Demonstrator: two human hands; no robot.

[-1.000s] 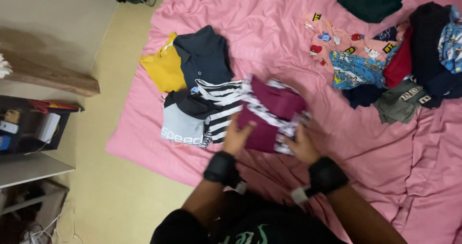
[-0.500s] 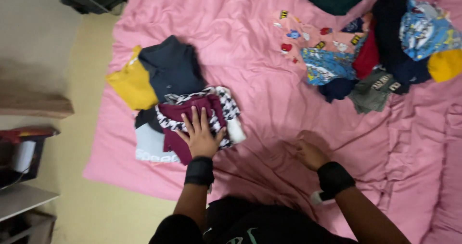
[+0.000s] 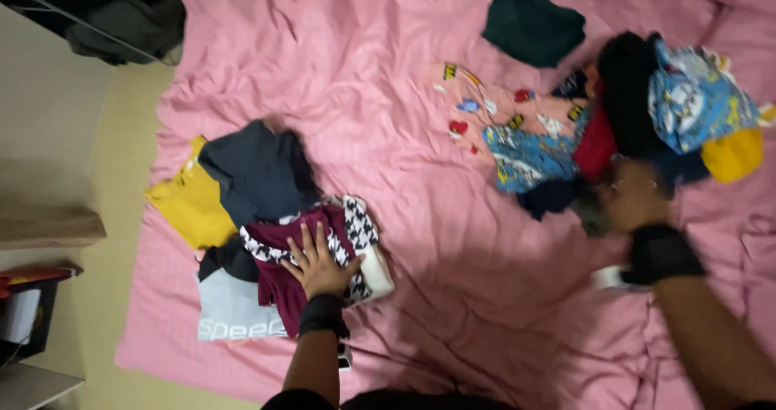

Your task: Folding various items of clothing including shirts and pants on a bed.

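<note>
My right hand point(image 3: 634, 196) has swung out from the bare pink bed sheet point(image 3: 388, 86) to the jumbled clothes pile point(image 3: 647, 111), blurred, so I can't tell its grip. My left hand point(image 3: 319, 264) stays flat, fingers spread, pressing the folded maroon garment point(image 3: 283, 285) on the folded stack at the bed's left edge, beside a navy shirt point(image 3: 255, 171) and yellow top point(image 3: 190, 204).

Right hand point(image 3: 634, 196) motion-blurred; fingers indistinct, contact with clothes pile point(image 3: 647, 119) undeterminable. Grey garment point(image 3: 230, 309) partly covered by maroon garment point(image 3: 303, 252). Dark heap point(image 3: 129, 22) cut off at top edge.
</note>
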